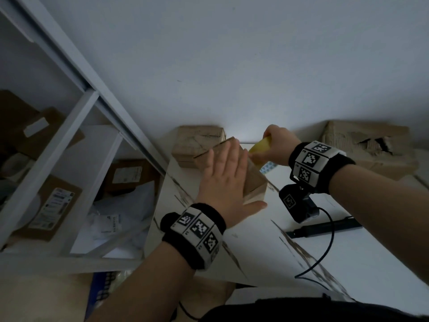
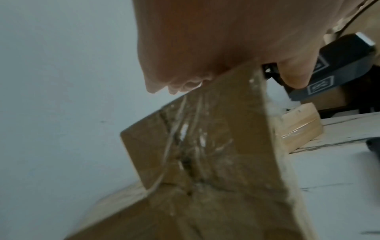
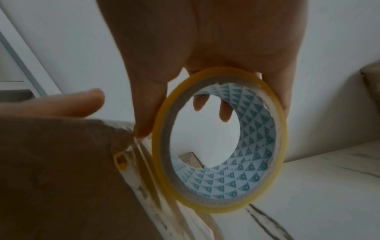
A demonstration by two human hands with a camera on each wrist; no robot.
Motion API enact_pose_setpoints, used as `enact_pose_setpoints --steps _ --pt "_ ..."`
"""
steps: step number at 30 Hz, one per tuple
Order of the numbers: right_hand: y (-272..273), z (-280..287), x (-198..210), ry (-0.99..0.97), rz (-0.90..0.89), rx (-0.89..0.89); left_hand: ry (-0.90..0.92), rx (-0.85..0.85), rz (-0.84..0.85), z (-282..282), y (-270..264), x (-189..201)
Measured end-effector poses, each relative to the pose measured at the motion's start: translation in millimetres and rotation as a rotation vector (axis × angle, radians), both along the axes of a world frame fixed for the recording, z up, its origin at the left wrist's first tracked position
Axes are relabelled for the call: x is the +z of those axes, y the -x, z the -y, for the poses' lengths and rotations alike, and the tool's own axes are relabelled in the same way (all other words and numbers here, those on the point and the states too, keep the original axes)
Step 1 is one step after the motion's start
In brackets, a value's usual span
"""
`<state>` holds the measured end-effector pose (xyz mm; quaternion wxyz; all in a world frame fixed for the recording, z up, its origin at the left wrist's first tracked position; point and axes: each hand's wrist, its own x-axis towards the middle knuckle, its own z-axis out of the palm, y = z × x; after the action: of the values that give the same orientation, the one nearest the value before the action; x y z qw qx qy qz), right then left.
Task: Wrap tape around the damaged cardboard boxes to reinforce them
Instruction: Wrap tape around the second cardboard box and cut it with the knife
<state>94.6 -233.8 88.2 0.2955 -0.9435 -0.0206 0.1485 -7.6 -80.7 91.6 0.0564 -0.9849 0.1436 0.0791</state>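
A small brown cardboard box point(image 1: 254, 180) stands tilted on the white table point(image 1: 348, 256), with clear tape stuck over its face point(image 2: 195, 146). My left hand point(image 1: 224, 173) lies flat on top of the box, fingers straight, thumb point(image 1: 253, 206) along its near edge. My right hand point(image 1: 275, 145) grips a yellow-edged roll of clear tape point(image 3: 220, 141) just right of the box; a strip of tape point(image 3: 141, 155) runs from the roll onto the box point(image 3: 57, 170). Two fingertips point(image 3: 225, 112) show through the roll's core.
A second small box point(image 1: 197, 145) sits behind the first against the wall. A large torn cardboard box point(image 1: 369, 147) lies at the back right. A black utility knife point(image 1: 325, 227) rests on the table. White shelves point(image 1: 46, 182) with parcels stand at the left.
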Motion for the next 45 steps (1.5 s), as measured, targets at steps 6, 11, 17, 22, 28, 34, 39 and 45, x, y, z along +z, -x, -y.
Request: enact_pose_setpoints --steps 6,11,17,22,28,34,39,45 --pt "1 -1 -5 -0.032 -0.037 0.006 0.160 0.059 -0.148 4 -7 1" --pt "5 2 -5 -0.039 -0.044 0.002 0.205 0.300 -0.241 6 -28 17" --pt "10 7 -5 -0.021 -0.006 0.011 0.339 0.263 -0.255 -4 -30 13" --pt "9 23 11 -0.077 0.087 -0.033 0.569 0.240 -0.144 -1 -25 7" --pt "10 30 33 0.061 0.149 0.030 0.715 0.198 -0.111 4 -14 -9" --pt "23 19 32 -0.156 0.080 0.017 0.669 0.154 -0.146 -21 -7 -13" --pt "28 12 37 -0.264 -0.048 0.021 0.530 0.184 -0.188 -32 1 -12" --pt "35 -8 37 -0.293 -0.080 0.096 0.310 0.255 -0.258 -32 5 -8"
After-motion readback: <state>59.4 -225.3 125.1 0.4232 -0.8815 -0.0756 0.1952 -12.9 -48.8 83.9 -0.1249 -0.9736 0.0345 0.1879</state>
